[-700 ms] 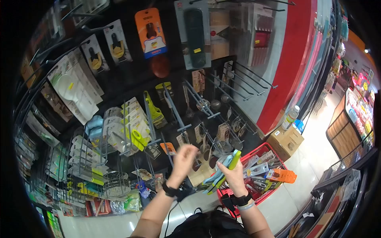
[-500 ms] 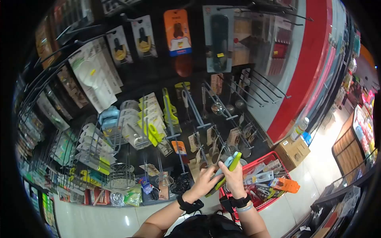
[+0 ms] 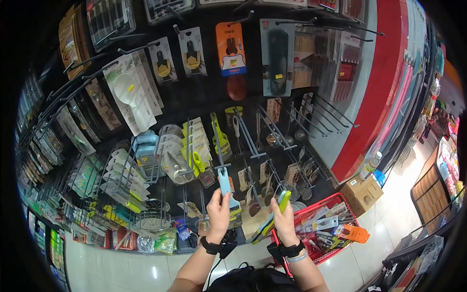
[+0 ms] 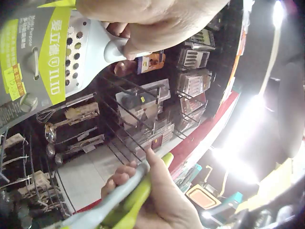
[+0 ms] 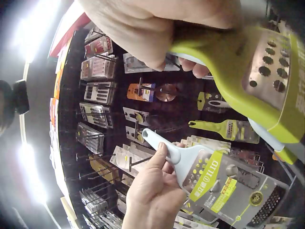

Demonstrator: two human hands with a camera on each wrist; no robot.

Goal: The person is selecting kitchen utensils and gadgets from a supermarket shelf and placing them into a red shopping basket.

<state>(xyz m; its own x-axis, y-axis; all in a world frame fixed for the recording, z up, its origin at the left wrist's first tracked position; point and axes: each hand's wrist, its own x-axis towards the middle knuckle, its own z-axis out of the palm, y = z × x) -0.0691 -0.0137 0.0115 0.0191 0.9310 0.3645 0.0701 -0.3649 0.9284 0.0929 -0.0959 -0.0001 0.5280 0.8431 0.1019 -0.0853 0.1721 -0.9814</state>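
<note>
My left hand (image 3: 218, 214) grips the handle of a light blue grater (image 5: 188, 160), its perforated metal plate partly wrapped in a grey and green card with a yellow price sticker. In the head view this grater stands nearly upright in front of the rack hooks. To its right, my right hand (image 3: 285, 225) holds a green grater (image 5: 224, 90) and another light blue grater (image 4: 112, 200) together by their handles, thumb laid over them. Both of these slant down to the left, and the green one mostly covers the blue one in the right wrist view.
A red shopping basket (image 3: 340, 196) with packaged utensils stands at lower right, beside a cardboard box (image 3: 361, 195). Ahead, metal hooks (image 3: 253, 146) stick out from the dark display wall. Another green grater (image 3: 219, 138) hangs there, near ladles and whisks.
My left hand came across to the graters in the right hand, then moved back left and up with one light blue grater. The head view has shifted, so the rack appears farther right.
</note>
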